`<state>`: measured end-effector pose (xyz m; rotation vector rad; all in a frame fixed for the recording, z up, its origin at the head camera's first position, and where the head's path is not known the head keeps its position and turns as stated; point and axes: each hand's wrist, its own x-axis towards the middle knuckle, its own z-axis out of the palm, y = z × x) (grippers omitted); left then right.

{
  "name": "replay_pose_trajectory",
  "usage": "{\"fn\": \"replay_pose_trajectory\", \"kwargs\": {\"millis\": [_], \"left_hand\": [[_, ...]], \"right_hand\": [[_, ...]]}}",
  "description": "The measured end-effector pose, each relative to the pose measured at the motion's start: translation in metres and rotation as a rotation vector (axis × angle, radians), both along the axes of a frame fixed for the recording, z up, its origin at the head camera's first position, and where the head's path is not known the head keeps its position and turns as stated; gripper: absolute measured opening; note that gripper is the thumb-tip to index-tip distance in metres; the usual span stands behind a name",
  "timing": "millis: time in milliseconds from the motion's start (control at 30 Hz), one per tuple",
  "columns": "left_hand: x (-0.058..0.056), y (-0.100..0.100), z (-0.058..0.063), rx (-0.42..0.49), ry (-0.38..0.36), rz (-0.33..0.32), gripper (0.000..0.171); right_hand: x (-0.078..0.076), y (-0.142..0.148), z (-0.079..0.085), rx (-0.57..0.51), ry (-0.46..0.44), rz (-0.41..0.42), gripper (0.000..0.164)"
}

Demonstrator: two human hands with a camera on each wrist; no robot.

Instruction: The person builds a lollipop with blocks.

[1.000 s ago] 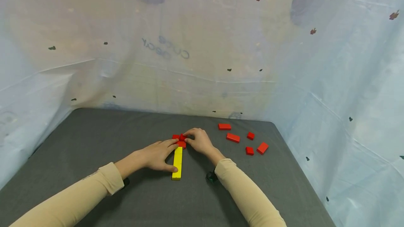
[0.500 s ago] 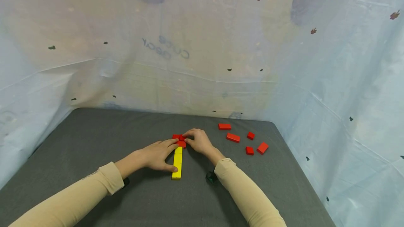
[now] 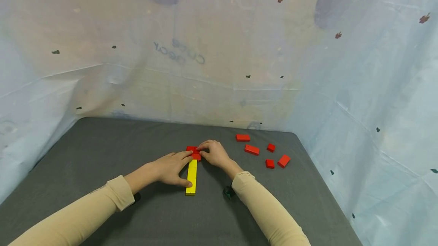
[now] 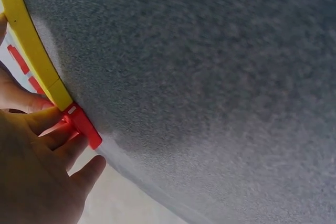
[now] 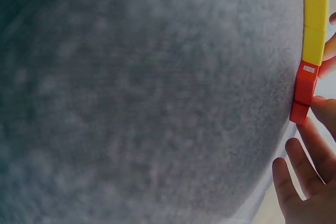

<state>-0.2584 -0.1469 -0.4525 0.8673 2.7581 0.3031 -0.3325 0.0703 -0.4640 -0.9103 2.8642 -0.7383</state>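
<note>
A long yellow strip of blocks [image 3: 192,177] lies on the dark cloth, with a seam near its far end. Flat red blocks [image 3: 195,157] butt against that end, partly covered by fingers. My left hand [image 3: 171,168] spreads over the left side; its thumb touches the yellow strip and its fingertips rest on the red blocks. From the right, my right hand [image 3: 216,154] pinches a small red block [image 5: 299,112] at the far right corner of the group between thumb and index finger. In the right wrist view its other fingers [image 5: 304,171] extend loosely.
Several loose red blocks lie to the right, among them a long one [image 3: 243,138], another long one [image 3: 252,149] and a small cube [image 3: 270,164]. The grey-covered table [image 3: 119,135] meets a pale printed sheet [image 3: 205,97] at the back and right.
The small red block under my right fingers stood tilted up a second ago and now lies flat with the others. My right fingertips have lowered slightly; the left hand holds its place.
</note>
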Motion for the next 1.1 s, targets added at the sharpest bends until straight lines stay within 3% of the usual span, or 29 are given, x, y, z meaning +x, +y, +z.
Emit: {"fn": "replay_pose_trajectory", "kwargs": {"millis": [300,567,767,1100], "left_hand": [[-0.001,0.003,-0.001,-0.016,0.0,0.005,0.105],[0.0,0.004,-0.002,-0.029,-0.002,-0.005,0.102],[0.004,0.001,-0.006,-0.011,0.048,-0.012,0.103],[0.015,-0.007,-0.004,0.032,0.089,-0.048,0.1]], "right_hand": [[0.005,0.002,0.006,0.004,-0.013,-0.007,0.026],[0.017,0.019,0.021,-0.091,0.012,0.01,0.033],[0.028,0.051,0.028,-0.151,0.035,-0.011,0.035],[0.035,0.123,0.032,-0.163,0.113,-0.162,0.035]]}}
